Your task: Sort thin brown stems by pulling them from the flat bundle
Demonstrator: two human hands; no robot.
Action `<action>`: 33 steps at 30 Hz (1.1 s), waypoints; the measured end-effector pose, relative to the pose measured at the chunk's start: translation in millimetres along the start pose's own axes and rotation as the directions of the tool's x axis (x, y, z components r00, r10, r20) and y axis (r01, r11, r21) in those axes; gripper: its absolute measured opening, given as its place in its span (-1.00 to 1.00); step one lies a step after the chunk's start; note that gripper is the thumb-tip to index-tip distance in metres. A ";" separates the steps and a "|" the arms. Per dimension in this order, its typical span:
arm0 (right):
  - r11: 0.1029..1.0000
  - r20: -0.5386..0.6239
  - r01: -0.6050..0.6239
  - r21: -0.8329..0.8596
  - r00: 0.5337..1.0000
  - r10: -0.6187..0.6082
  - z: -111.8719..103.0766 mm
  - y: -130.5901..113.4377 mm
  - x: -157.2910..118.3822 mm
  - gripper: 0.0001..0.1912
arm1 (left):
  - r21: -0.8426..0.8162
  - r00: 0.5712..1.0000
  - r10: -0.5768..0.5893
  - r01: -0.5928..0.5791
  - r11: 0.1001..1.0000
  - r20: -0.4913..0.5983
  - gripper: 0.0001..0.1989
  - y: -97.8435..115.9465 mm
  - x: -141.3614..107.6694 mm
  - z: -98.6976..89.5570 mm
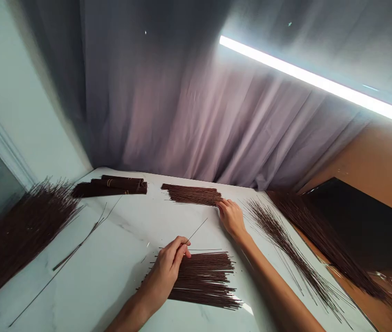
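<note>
My left hand [171,259] is closed in a pinch on a thin dark brown stick [198,228], which points up and to the right. Below that hand lies a near pile of short brown sticks [206,279], laid side by side; the hand covers its left part. Farther back, my right hand [232,217] reaches to the right end of a second pile of short sticks [192,195]. Its fingers are bent and pressed together at the stick ends; what they hold, if anything, is hidden. One loose stick [206,250] lies just beyond the near pile.
Tied bundles [120,185] lie at the back left of the white table [113,258]. A large heap of long sticks [26,235] fills the left edge, near a few loose strands [78,246]. More long sticks [293,244] spread on the right. Behind hangs a grey curtain [168,101].
</note>
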State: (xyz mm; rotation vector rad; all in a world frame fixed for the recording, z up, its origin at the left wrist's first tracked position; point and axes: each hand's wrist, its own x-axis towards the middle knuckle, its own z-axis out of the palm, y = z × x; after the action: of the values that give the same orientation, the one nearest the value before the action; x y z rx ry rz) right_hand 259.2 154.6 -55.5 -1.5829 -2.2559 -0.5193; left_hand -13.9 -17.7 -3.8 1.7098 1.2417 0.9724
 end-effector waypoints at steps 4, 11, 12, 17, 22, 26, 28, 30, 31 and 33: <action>1.000 0.002 0.007 -0.011 1.000 -0.007 4.9 0.1 -0.4 -0.70 | 0.005 0.999 0.019 -0.019 1.000 -0.025 -0.71 -4.2 1.9 1.6; 1.000 -0.026 0.025 0.006 0.999 -0.025 3.5 0.3 1.0 -0.72 | 0.007 0.999 -0.014 0.014 1.000 -0.039 -0.71 -6.6 3.0 1.5; 1.000 -0.039 0.023 0.016 0.999 -0.022 1.3 0.8 -0.5 -0.72 | 0.004 0.999 -0.022 0.022 1.000 -0.032 -0.70 -6.3 3.1 1.1; 0.996 -0.105 -0.001 0.089 0.994 0.011 -9.9 6.2 -11.4 -0.84 | -0.020 0.999 -0.036 0.036 0.999 -0.005 -0.71 -3.2 2.5 -1.1; 0.979 -0.167 -0.016 0.202 0.985 0.050 -26.4 11.7 -17.8 -0.75 | 0.041 0.997 0.046 -0.044 0.998 -0.054 -0.73 2.1 0.8 -3.4; 0.941 -0.242 -0.047 0.334 0.961 0.134 -53.3 6.0 -27.2 -0.77 | 0.129 0.982 0.141 -0.125 0.984 -0.122 -0.72 2.8 0.8 -5.5; 0.908 -0.272 -0.053 0.416 0.945 0.180 -72.8 -6.3 -38.6 -0.79 | 0.139 0.976 0.155 -0.135 0.981 -0.150 -0.71 1.2 0.6 -5.8; 0.867 -0.278 -0.045 0.496 0.938 0.207 -93.7 -26.1 -54.5 -0.83 | 0.104 0.977 0.131 -0.114 0.988 -0.167 -0.70 -1.3 0.3 -5.4; 0.842 -0.268 -0.039 0.538 0.939 0.214 -103.3 -38.1 -63.0 -0.85 | 0.074 0.979 0.109 -0.097 0.993 -0.173 -0.70 -2.6 0.2 -4.9; 0.740 -0.203 -0.034 0.672 0.952 0.228 -118.0 -63.2 -79.0 -0.90 | 0.000 0.984 0.047 -0.048 0.999 -0.169 -0.70 -5.0 0.2 -3.7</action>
State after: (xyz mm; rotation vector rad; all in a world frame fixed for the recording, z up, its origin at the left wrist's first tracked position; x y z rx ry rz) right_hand 232.6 13.7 4.4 -1.1871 -1.7946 0.1161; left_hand -19.0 -15.8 -6.9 1.6884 1.3109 1.1683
